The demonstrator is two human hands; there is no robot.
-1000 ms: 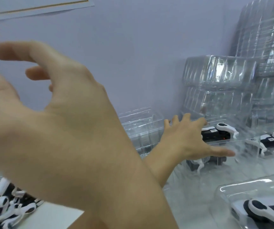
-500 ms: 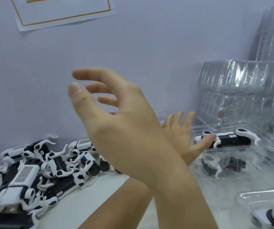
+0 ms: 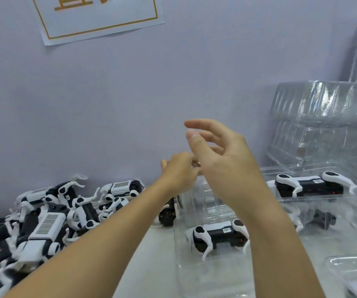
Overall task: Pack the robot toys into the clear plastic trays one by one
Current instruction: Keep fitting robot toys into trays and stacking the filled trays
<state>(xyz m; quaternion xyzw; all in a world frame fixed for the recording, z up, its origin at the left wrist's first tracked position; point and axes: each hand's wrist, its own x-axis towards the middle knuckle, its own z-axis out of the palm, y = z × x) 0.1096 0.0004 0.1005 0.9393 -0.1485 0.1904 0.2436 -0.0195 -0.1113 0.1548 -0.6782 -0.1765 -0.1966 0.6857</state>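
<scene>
A pile of black-and-white robot toys [image 3: 44,220] lies at the left of the table. One robot toy [image 3: 218,234] sits in a clear plastic tray [image 3: 194,276] in front of me. Behind it an empty clear tray [image 3: 203,201] stands upright. My left hand [image 3: 178,175] reaches across from the left, and its curled fingers grip that tray's top edge. My right hand [image 3: 222,160] hovers just right of it in the air, fingers loosely spread, holding nothing. It hides part of the upright tray.
Packed trays with robot toys [image 3: 308,187] are stacked at the right. Behind them rise tall stacks of empty clear trays [image 3: 324,125]. Another tray [image 3: 356,276] pokes in at the bottom right. A paper sign [image 3: 95,16] hangs on the wall.
The view swung left and down, bringing the toy pile in. My left hand pulled back from the packed trays and curled onto a tray edge. My right hand moved away from the camera.
</scene>
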